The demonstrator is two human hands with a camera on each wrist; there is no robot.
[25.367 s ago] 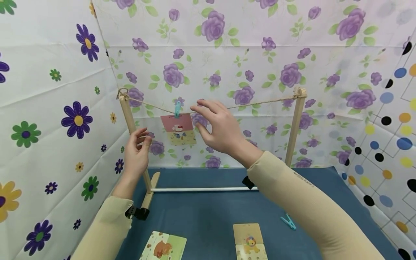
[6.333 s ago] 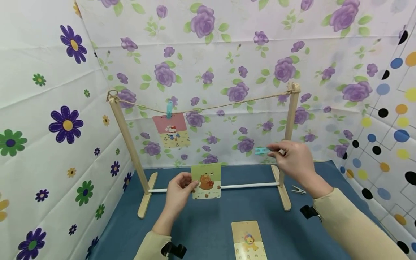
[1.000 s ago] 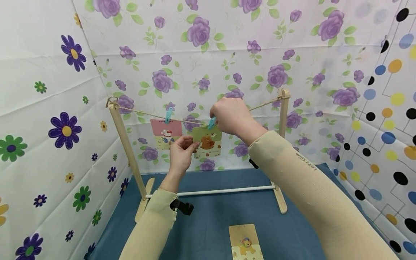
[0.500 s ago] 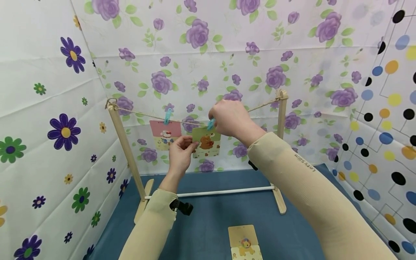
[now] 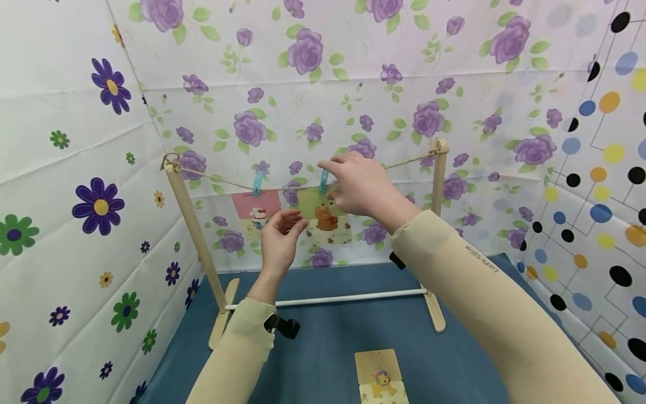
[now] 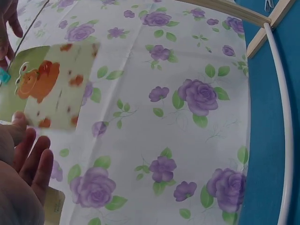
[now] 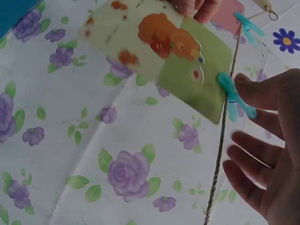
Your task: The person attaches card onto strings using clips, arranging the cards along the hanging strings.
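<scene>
And there's the green bear card (image 5: 327, 219), up on the twine (image 5: 222, 181) under a turquoise clothespin (image 5: 323, 183)! Right hand (image 5: 362, 186) beside that pin, fingers spread, gripping nothing; left hand (image 5: 279, 242) by the card's left edge, fingers loosely bent, holding nothing. Below, the blue tabletop (image 5: 323, 348) carries the wooden stand (image 5: 194, 235) and a lion card (image 5: 382, 375). Purple-rose fabric (image 5: 303, 106) behind, daisy-print fabric (image 5: 50, 163) left, dotted fabric (image 5: 600, 241) right!
</scene>
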